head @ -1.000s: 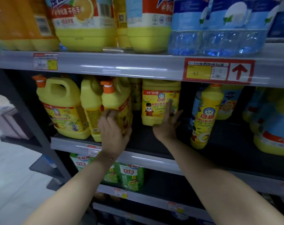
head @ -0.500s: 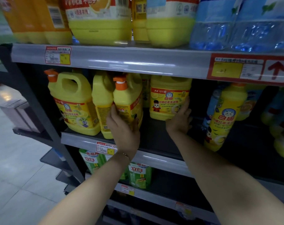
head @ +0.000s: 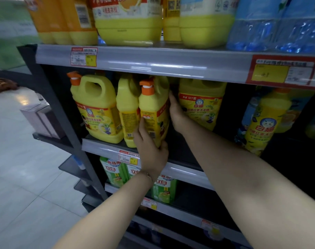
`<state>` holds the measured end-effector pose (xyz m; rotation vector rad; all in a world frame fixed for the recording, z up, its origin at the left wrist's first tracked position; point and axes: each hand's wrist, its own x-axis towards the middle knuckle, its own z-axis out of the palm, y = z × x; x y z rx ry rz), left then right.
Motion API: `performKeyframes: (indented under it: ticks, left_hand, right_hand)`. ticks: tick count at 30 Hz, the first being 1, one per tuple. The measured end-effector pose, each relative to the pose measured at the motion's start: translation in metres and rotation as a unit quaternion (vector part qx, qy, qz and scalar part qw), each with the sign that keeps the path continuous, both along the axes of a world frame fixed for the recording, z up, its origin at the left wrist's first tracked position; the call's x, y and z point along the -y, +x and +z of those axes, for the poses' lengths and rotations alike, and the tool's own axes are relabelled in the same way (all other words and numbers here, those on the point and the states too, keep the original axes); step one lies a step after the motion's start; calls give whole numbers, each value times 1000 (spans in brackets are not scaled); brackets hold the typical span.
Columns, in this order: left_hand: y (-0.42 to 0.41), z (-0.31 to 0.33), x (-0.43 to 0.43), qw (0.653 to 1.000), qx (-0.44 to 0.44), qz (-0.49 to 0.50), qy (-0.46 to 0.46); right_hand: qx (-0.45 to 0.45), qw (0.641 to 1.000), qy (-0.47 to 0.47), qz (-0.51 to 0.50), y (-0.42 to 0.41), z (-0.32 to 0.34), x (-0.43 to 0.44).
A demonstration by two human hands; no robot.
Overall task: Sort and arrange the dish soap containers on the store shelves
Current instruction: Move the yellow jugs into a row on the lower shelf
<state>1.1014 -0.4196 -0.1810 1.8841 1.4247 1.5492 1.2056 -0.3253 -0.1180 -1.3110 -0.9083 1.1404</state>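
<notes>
A yellow dish soap jug with an orange cap (head: 153,112) stands edge-on on the middle shelf (head: 106,150). My left hand (head: 150,150) grips its lower front. My right hand (head: 176,114) lies flat against its right side, fingers reaching back into the shelf. To its left stand another edge-on yellow jug (head: 127,108) and a yellow jug facing front (head: 97,106). A fourth yellow jug (head: 201,103) sits further back on the right, behind my right hand.
A slim yellow bottle (head: 264,123) leans at the right of the same shelf. Yellow tubs and blue bottles fill the top shelf (head: 153,60). Green bottles (head: 115,171) stand on the shelf below. Tiled floor lies to the left.
My right hand has left the back jug and moved left onto the right side of the orange-capped jug. My left hand stays on that jug. The camera has come closer.
</notes>
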Motion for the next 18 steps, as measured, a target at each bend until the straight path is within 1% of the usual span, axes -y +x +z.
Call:
performKeyframes:
  ticks: [4,8,11,13,15,16,18]
  left_hand:
    - [-10,-5,4,1000,17,-22,-7]
    - [-5,-6,3,998,58,-28,20]
    - [2,-4,-4,995,83,-56,-14]
    - [10,0,-11,992,85,-90,-30]
    - [20,4,-18,990,73,-116,-40]
    - [25,6,-22,989,64,-125,-49]
    - [36,10,-30,987,41,-139,-66]
  right_hand:
    - [11,997,51,-53,-6,-9,18]
    - [98,987,71,-108,12,-28,50]
    - [128,971,131,-153,24,-39,79]
    - [166,960,129,-186,31,-41,91]
    - [222,941,109,-230,38,-42,98]
    - [258,926,102,-257,41,-43,102]
    - [356,876,111,-306,46,-45,110]
